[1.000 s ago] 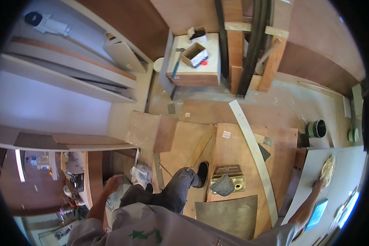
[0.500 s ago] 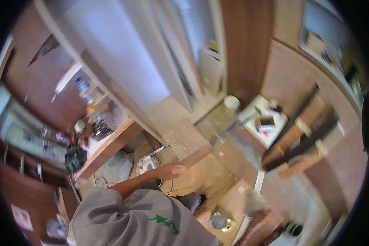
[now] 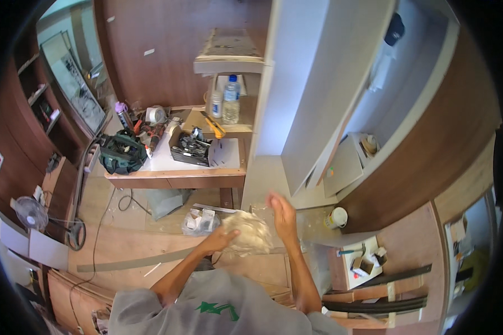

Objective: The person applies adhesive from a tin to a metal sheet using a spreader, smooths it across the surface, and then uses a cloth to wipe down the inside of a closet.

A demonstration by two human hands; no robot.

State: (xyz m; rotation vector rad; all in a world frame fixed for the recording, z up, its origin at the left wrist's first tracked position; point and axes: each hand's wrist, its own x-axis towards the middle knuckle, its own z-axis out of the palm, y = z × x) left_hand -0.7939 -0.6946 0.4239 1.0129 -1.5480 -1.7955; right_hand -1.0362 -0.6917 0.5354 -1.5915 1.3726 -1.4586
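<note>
My left hand (image 3: 220,240) is closed on the near left edge of a crumpled pale beige bundle (image 3: 248,233), in front of my chest. The bundle looks thin and wrinkled; whether it is cloth or plastic I cannot tell. My right hand (image 3: 283,216) is raised just to the right of the bundle, apart from it. Its fingers point up and away, somewhat blurred at the tips, with nothing visible in them. Beyond my left hand, on the floor, lies a clear plastic bag (image 3: 200,222) with white pieces inside.
A white-topped desk (image 3: 226,153) ahead bears a black box of small hardware (image 3: 190,149), a dark green tool bag (image 3: 123,152), a yellow cutter (image 3: 213,126) and a water bottle (image 3: 231,100). At right stand a white bucket (image 3: 336,218) and long black strips (image 3: 377,306). A cable (image 3: 95,262) crosses the floor at left.
My view has swung left towards the desk. My left hand, outstretched and empty before, now holds the beige bundle. My right hand has come up from the lower right, where it was blurred.
</note>
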